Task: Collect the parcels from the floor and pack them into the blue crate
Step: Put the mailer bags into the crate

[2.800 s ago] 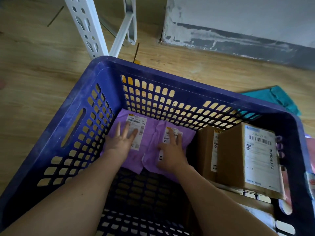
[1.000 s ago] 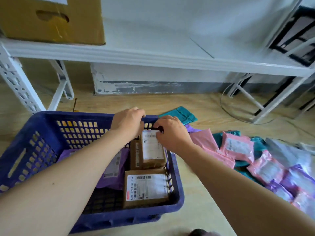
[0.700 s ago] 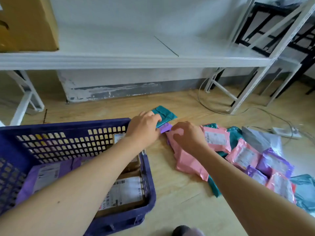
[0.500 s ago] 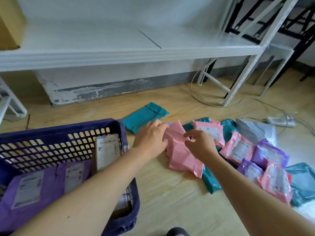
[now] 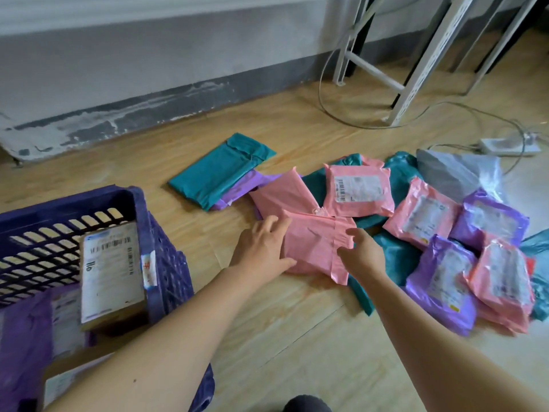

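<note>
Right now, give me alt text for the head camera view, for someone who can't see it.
The left hand rests on and the right hand pinches a pink parcel on the floor, beside a heap of pink, purple and teal parcels. At left stands the blue crate, holding a labelled cardboard box.

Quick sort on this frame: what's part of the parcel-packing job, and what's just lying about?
Job:
- left hand and right hand, both on a pink parcel
- blue crate, boxed parcel inside
- teal parcel, labelled pink parcel, purple parcel, still to collect

Lying about:
- power strip
- white rack legs
</note>
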The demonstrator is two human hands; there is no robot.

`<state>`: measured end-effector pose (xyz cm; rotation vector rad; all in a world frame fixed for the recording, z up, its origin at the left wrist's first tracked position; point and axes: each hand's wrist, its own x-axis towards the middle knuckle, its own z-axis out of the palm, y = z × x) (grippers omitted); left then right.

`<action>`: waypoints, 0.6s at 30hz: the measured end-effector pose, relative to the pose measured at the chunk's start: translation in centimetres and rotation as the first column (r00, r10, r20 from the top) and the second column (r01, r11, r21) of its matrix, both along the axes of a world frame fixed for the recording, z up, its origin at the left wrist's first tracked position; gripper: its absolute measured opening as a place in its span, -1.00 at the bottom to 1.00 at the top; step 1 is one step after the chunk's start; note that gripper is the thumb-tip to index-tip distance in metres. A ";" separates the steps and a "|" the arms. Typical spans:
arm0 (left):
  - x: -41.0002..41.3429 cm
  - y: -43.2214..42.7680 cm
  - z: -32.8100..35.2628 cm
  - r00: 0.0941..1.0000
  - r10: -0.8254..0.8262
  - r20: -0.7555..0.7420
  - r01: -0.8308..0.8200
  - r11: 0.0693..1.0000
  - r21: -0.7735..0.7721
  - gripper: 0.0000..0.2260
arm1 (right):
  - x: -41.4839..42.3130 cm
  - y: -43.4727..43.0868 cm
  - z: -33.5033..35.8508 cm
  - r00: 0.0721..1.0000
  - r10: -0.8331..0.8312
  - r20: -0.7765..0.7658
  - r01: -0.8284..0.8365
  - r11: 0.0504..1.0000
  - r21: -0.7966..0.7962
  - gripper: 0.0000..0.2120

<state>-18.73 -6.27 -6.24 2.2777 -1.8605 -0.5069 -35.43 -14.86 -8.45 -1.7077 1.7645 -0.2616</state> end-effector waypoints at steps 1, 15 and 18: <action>-0.1 -0.1 -0.6 1.000 -0.002 -0.002 0.002 1.000 0.014 -0.27 | -0.2 -0.4 -0.8 1.000 -0.020 -0.008 0.020 0.999 0.027 -0.51; 1.2 -2.7 -5.3 0.998 0.022 -0.064 -0.014 0.992 0.128 -0.21 | 1.4 -3.8 -7.4 0.973 -0.230 0.022 0.217 0.943 0.252 -0.39; 1.6 -2.8 -6.0 0.997 0.027 -0.074 -0.016 0.988 0.153 -0.22 | 1.5 -4.4 -8.4 0.947 -0.314 0.060 0.290 0.922 0.257 -0.39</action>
